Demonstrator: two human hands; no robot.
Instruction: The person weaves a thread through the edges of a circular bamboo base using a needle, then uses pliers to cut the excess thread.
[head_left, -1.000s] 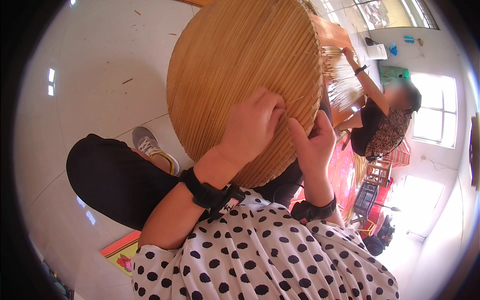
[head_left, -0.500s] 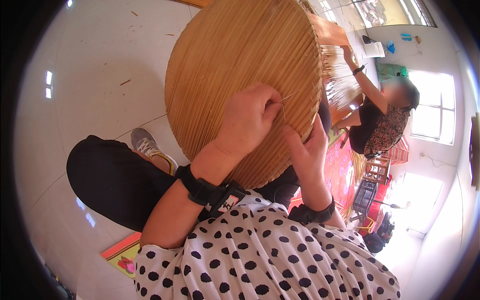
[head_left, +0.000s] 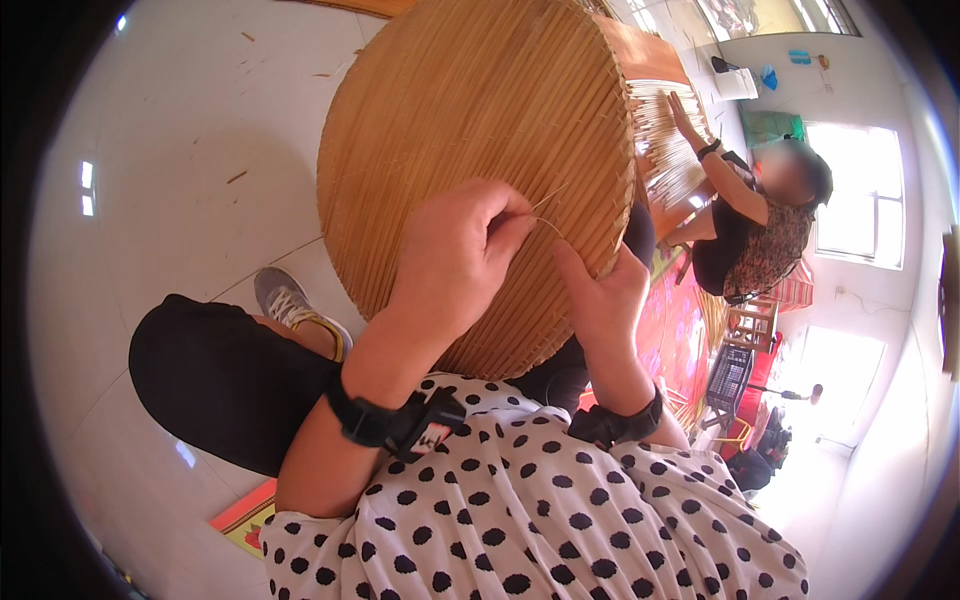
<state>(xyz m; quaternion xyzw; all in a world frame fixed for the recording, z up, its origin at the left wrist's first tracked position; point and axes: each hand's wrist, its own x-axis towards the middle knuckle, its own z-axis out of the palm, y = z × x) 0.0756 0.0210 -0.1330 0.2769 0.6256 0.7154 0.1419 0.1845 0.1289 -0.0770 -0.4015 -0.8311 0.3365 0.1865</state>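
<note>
Left hand (head_left: 455, 260) fingers pinched a thin strand (head_left: 548, 212) on the woven tray (head_left: 470, 130); right hand (head_left: 600, 300) gripped the tray's rim.

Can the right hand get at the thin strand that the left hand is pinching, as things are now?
Probably yes. The right hand rests on the woven basket's rim, just beside the left hand that pinches the thin strand; nothing lies between them.

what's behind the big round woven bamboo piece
Behind the woven bamboo disc shows white tiled floor and another person working bamboo strips. Whatever lies directly behind its centre is covered.
</note>
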